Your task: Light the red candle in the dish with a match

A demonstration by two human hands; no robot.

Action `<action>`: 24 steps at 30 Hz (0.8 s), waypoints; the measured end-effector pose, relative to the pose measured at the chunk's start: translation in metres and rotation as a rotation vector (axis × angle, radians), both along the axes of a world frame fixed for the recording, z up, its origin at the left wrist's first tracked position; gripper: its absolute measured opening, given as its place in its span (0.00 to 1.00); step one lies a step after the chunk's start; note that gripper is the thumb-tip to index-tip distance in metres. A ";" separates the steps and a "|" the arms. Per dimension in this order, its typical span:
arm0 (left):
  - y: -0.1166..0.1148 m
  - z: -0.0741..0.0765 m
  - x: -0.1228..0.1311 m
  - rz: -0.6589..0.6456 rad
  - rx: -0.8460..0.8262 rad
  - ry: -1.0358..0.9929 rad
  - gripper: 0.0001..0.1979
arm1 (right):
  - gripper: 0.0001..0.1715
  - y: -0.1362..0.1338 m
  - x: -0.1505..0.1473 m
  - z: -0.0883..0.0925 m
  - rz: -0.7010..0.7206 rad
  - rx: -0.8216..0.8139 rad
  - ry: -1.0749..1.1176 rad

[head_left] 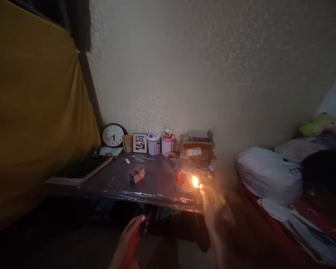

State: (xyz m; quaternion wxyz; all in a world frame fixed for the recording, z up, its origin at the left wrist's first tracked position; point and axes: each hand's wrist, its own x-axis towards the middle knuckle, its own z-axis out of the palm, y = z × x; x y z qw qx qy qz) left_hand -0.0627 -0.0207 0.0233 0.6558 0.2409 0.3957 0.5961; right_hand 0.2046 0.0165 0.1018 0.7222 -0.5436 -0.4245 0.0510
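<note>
Burning match (196, 183), pinched at the fingertips of the right hand (210, 203), with its flame at the near right rim of a shallow dish (186, 185) on the front right part of the counter (156, 186). The hand is motion-blurred and closed on the match. A red upright object (179, 178), too washed by glare to identify, stands at the dish's left side. Left hand (130, 239), low and in front of the counter edge, fingers curled about a small box (143, 218) with a pale end, well apart from the right hand. On the counter, left of the dish, is a stack of small brown boxes (137, 174), and further back a small white object (127, 161). Along the wall (212, 74), left to right: round clock (112, 135), yellow cup (127, 143), framed panda picture (140, 143), white tin (154, 144), pink tin (168, 145) bearing a small figure (167, 132), open cardboard box (197, 147). Dark notebooks (81, 170) lie at the counter's left end, beside a yellow cloth (30, 112). To the right, a bed (310, 224) carries a plastic-wrapped bundle (268, 173) and a green plush toy (319, 124).
</note>
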 end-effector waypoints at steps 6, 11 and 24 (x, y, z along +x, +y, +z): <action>0.000 -0.013 -0.005 -0.079 0.019 -0.086 0.14 | 0.13 0.009 0.001 -0.002 0.071 -0.036 0.002; 0.000 -0.014 -0.006 -0.060 -0.028 -0.057 0.16 | 0.12 0.020 0.000 -0.007 0.187 -0.051 0.142; -0.006 0.001 -0.001 -0.045 -0.009 -0.052 0.14 | 0.14 0.029 -0.006 -0.002 0.311 -0.048 0.207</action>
